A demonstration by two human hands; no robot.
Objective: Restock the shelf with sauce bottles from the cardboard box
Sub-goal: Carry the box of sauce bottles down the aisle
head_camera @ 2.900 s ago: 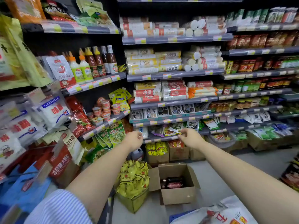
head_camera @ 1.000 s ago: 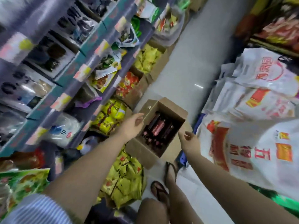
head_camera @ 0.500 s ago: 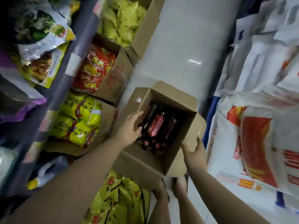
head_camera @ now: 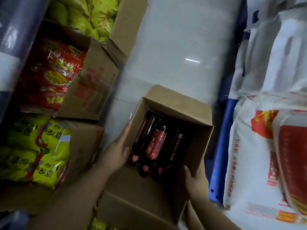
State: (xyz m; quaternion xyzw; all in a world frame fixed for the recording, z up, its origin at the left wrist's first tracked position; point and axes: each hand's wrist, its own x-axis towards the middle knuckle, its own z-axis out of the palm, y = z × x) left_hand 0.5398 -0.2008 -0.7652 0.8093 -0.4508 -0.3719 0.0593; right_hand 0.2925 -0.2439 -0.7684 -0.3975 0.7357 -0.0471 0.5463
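An open cardboard box (head_camera: 179, 103) stands on the grey floor below me. Inside lie several dark sauce bottles (head_camera: 157, 141) with red labels, their caps pointing toward me. My left hand (head_camera: 118, 150) lies along the box's left wall with its fingers straight and the thumb at the rim. My right hand (head_camera: 196, 178) grips the near right wall, thumb hooked over the rim and fingers hidden behind the cardboard. The shelf with the sauce bottles is out of view.
To the left stand cartons of red packets (head_camera: 49, 75) and yellow packets (head_camera: 38, 150) under a shelf edge (head_camera: 15, 39). White sacks (head_camera: 265, 146) are piled on the right beside a blue frame (head_camera: 221, 146). Bare floor (head_camera: 174, 47) lies beyond the box.
My view dropped from the shelves to the box on the floor. Both hands came down from the shelf edge and now hold the box's two sides.
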